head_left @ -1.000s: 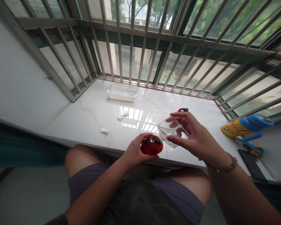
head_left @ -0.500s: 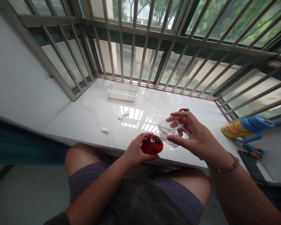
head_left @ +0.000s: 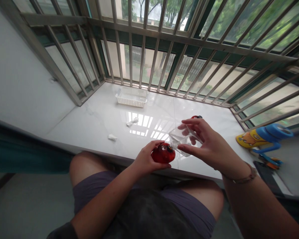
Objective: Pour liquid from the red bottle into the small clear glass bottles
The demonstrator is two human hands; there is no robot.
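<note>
My left hand [head_left: 148, 156] is closed round a red, rounded bottle [head_left: 161, 154] with a dark neck, tilted toward the right. My right hand [head_left: 199, 139] grips a clear, angular container [head_left: 180, 137], its thumb on the near side and fingers on the far side. The container is tipped so its lower left part meets the bottle's neck; whether they touch I cannot tell. Inside the container I cannot make out any contents. Behind my right fingers a small red thing with a dark end [head_left: 196, 117] shows on the white ledge [head_left: 94, 122], mostly hidden.
A white perforated basket [head_left: 132, 101] stands at the back by the window bars [head_left: 149, 63]. Two crumpled white scraps, one nearer [head_left: 112, 137] and one farther [head_left: 132, 122], lie left of my hands. At right are a yellow-and-blue bottle [head_left: 254, 137] and a dark flat object [head_left: 269, 177].
Almost nothing differs. The red bottle and my left hand sit very slightly farther right; the whole view has shifted a little. Both hands keep their holds.
</note>
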